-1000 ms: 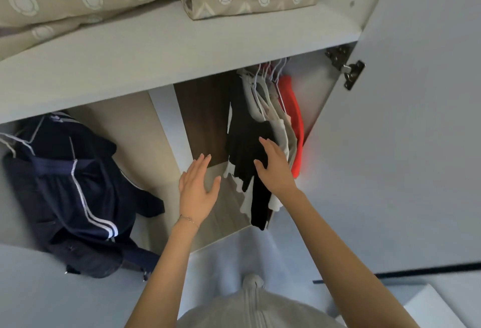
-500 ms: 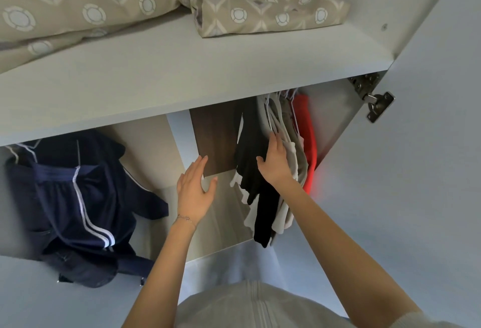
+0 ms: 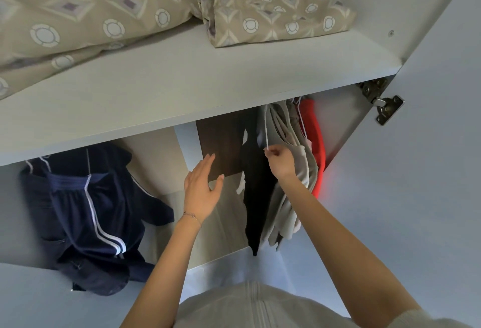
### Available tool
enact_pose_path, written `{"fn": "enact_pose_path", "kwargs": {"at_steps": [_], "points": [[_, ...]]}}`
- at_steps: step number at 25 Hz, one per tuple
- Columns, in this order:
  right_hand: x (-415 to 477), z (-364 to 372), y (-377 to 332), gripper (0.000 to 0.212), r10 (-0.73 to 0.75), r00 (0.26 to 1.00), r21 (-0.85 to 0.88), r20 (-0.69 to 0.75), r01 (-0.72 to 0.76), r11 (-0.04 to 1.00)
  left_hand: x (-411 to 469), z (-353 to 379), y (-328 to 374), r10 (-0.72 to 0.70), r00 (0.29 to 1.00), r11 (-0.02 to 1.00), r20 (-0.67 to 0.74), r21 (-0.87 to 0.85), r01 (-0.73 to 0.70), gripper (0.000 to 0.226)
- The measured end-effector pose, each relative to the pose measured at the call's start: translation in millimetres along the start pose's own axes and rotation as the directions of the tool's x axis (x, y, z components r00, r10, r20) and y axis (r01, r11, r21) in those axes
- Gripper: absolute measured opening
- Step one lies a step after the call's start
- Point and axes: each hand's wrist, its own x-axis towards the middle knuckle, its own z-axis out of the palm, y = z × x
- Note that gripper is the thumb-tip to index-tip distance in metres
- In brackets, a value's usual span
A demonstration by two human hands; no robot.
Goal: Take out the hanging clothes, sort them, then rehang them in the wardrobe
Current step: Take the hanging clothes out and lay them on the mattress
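Head view, looking up into the wardrobe: my right hand (image 3: 279, 162) is curled, and its fingertips (image 3: 270, 151) pinch the thin lower end of a white hanger (image 3: 265, 130). It is a narrow pinch, not a full grasp. The hanger belongs to the packed group of hanging clothes at the right side of the compartment. A black garment (image 3: 256, 197) is at the left of the group, beige garments (image 3: 294, 171) are in the middle, and a red garment (image 3: 316, 140) is at the right, close to the side wall. I cannot tell for sure which garment sits on the pinched hanger, because the bar runs between the black one and the first beige one.

The relation that matters is this: from my pinch the hanger bar goes upward and disappears behind the front edge of the shelf (image 3: 182, 93). The hook and the rail are hidden there. So the part I must free lies above the grip. I judge that the next move needs a lift first and then a pull toward the near side. Otherwise the hook may drag on the rail or catch the neighbour hangers.

My left hand (image 3: 203, 187) is spread and holds nothing. It hovers just left of the black garment and does not touch it, as far as I can see. It is well placed to support the fabric from below. The navy track suit (image 3: 86, 210) hangs well apart, at the left.
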Motion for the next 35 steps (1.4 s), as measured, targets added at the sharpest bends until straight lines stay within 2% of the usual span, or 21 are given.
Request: {"fn": "enact_pose_path", "kwargs": {"at_steps": [3, 10, 13, 16, 18, 21, 22, 25, 27, 30, 32, 35], "points": [[-21, -1, 0, 0.017, -0.034, 0.998, 0.062, -0.043, 0.037, 0.997, 0, 0, 2, 0.005, 1.000, 0.998, 0.020, -0.056, -0.004, 0.055], [-54, 3, -16, 0.016, -0.113, 0.993, 0.212, 0.024, 0.105, 0.972, 14, -1, 28, 0.005, 0.997, 0.960, 0.071, -0.278, 0.015, 0.051], [-64, 3, -20, 0.014, -0.183, 0.978, 0.192, 0.099, 0.162, 0.968, 23, -1, 37, 0.024, 0.997, 0.931, 0.077, -0.366, 0.006, 0.050], [-72, 2, -14, 0.012, -0.250, 0.950, 0.081, 0.186, 0.239, 0.968, 33, -1, 42, -0.021, 0.997, 0.883, 0.078, -0.465, 0.055, 0.047], [-75, 3, -7, 0.011, -0.272, 0.931, -0.003, 0.245, 0.281, 0.960, 43, -2, 45, -0.115, 0.989, 0.781, 0.092, -0.607, 0.148, 0.045], [-77, 4, 4, 0.014, -0.255, 0.919, -0.136, 0.302, 0.306, 0.942, 55, -3, 43, -0.217, 0.959, 0.523, 0.180, -0.809, 0.270, 0.037], [-77, 4, 6, 0.014, -0.245, 0.919, -0.174, 0.309, 0.308, 0.935, 56, -4, 42, -0.236, 0.950, 0.478, 0.206, -0.826, 0.298, 0.034], [-73, -2, 8, 0.014, -0.250, 0.898, -0.230, 0.362, 0.346, 0.910, 55, -2, 33, -0.303, 0.924, 0.427, 0.235, -0.833, 0.352, 0.021], [-64, -9, 5, 0.018, -0.285, 0.912, -0.214, 0.296, 0.355, 0.910, 52, -2, 28, -0.338, 0.911, 0.402, 0.237, -0.838, 0.368, 0.018], [-32, -25, 1, 0.026, -0.398, 0.917, -0.291, 0.006, 0.382, 0.877, 46, -1, 23, -0.367, 0.904, 0.416, 0.219, -0.831, 0.370, 0.017], [-11, -35, 0, 0.037, -0.424, 0.905, -0.407, -0.046, 0.370, 0.835, 42, -2, 21, -0.367, 0.905, 0.415, 0.216, -0.833, 0.367, 0.017], [17, -41, 5, 0.053, -0.362, 0.931, -0.528, -0.046, 0.285, 0.800, 38, -2, 16, -0.379, 0.901, 0.420, 0.213, -0.828, 0.373, 0.018]]}}
